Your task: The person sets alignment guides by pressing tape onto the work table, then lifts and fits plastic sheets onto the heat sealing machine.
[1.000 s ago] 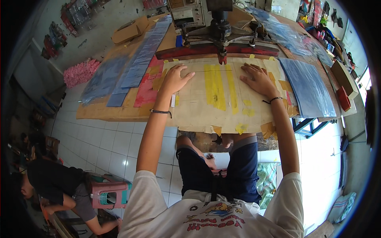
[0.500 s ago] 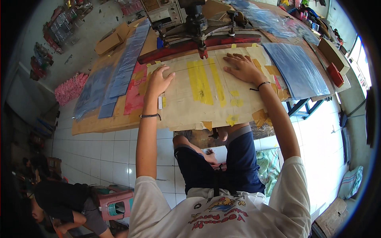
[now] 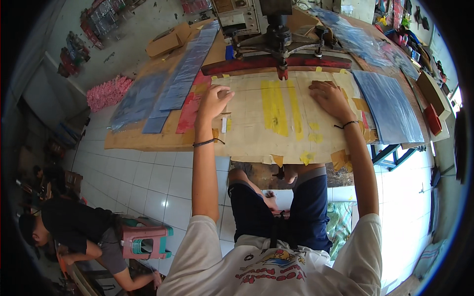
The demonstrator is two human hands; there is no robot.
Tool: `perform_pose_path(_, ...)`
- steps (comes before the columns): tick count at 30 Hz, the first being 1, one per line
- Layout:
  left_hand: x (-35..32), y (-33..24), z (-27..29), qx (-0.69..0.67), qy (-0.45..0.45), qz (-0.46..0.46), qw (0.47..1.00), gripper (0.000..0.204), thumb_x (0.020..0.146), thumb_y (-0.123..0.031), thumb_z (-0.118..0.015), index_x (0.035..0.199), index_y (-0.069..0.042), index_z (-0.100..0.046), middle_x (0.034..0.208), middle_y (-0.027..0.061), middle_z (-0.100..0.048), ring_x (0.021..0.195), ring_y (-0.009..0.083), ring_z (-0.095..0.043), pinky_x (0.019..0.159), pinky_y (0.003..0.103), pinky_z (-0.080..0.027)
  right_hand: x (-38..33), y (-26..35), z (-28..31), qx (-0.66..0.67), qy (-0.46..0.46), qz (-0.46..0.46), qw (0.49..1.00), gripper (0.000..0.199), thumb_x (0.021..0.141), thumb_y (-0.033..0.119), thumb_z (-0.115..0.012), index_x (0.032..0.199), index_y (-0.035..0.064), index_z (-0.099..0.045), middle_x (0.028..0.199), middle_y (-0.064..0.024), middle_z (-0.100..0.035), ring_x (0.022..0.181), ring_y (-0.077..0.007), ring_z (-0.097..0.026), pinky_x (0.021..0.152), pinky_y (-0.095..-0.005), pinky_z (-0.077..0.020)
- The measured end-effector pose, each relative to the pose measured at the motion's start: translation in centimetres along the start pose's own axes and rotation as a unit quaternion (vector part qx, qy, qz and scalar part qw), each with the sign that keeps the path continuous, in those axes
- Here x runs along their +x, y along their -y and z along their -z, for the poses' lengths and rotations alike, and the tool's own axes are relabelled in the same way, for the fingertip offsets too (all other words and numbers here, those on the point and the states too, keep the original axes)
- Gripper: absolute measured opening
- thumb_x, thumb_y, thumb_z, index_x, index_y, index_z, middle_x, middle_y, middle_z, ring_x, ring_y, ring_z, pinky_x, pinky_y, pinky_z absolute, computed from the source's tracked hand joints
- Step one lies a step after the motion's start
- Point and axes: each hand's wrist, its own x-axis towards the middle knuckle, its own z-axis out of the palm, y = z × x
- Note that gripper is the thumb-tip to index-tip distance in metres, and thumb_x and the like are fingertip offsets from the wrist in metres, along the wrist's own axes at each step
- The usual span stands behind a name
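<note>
A cream board (image 3: 247, 133) lies flat in front of me, with yellow tape strips (image 3: 274, 108) down its middle and brown tape patches near its edges. My left hand (image 3: 214, 102) rests near the board's left side, loosely bent, thumb apart from the fingers, holding nothing. On the board's right part lies my right hand (image 3: 331, 100), its fingers slightly bent and empty. Just beyond the far edge of the board runs the long red bar (image 3: 316, 61) of a machine, beneath a dark metal head (image 3: 277, 40).
Blue plastic sheets lie in a stack (image 3: 387, 106) at the right and in a strip (image 3: 190, 69) at the left. An open cardboard box (image 3: 168, 40) and a control box (image 3: 237, 18) stand farther back. Another person (image 3: 79, 227) bends beside stacked stools (image 3: 145, 241) at lower left.
The whole view has shifted, with the scene now farther right. Both hands stay at the board's two sides, their fingers now more bent than before.
</note>
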Motion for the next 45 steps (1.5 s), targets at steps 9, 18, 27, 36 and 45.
perform_pose_path(9,-0.5,-0.6,0.5,0.047,0.044,0.017,0.998,0.037,0.086,-0.035,-0.077,0.114,-0.01,-0.073,0.121,0.0133,-0.062,0.118,0.0303,-0.058,0.102,0.039,-0.045,0.0,-0.2,-0.6,-0.035,-0.013,0.03,0.999,0.036,0.095,0.034,-0.06,0.124,0.0139,-0.069,0.135,-0.0063,-0.063,0.129,-0.03,-0.052,0.11,-0.0472,-0.0355)
perform_pose_path(18,0.1,1.6,0.3,-0.138,-0.03,0.041,0.989,0.033,0.097,-0.027,-0.055,0.114,-0.003,-0.07,0.112,0.0155,-0.069,0.113,0.0332,-0.063,0.098,0.037,-0.048,0.5,-1.3,-0.8,0.011,-0.019,0.033,0.999,0.03,0.095,0.031,-0.061,0.115,0.0101,-0.071,0.127,-0.0092,-0.065,0.126,-0.0336,-0.053,0.109,-0.045,-0.0374)
perform_pose_path(27,-1.0,-1.0,0.5,0.057,0.028,-0.003,0.998,0.028,0.09,-0.03,-0.072,0.111,-0.011,-0.073,0.12,0.0117,-0.059,0.113,0.0296,-0.057,0.102,0.039,-0.045,-0.2,-0.7,-0.4,0.024,-0.042,0.037,0.998,0.029,0.094,0.025,-0.063,0.115,0.0075,-0.072,0.125,-0.0127,-0.067,0.123,-0.0338,-0.057,0.105,-0.0408,-0.0432)
perform_pose_path(36,-0.2,-2.2,1.0,0.025,-0.125,0.025,0.992,0.022,0.092,-0.027,-0.067,0.096,-0.007,-0.076,0.071,0.013,-0.065,0.064,0.0247,-0.062,0.06,0.037,-0.046,-0.3,0.6,0.5,0.108,-0.041,-0.034,0.993,0.025,0.094,0.023,-0.064,0.104,0.0024,-0.074,0.077,-0.0146,-0.068,0.068,-0.0222,-0.061,0.068,-0.0351,-0.0484)
perform_pose_path(45,0.0,-1.3,0.1,-0.048,-0.202,-0.088,0.974,0.022,0.095,-0.023,-0.064,0.089,-0.004,-0.072,0.058,0.0124,-0.059,0.05,0.023,-0.055,0.052,0.036,-0.04,0.0,0.8,0.6,0.096,0.002,-0.019,0.995,0.026,0.095,0.024,-0.064,0.108,0.0038,-0.074,0.071,-0.0145,-0.066,0.061,-0.0209,-0.059,0.062,-0.0352,-0.0465)
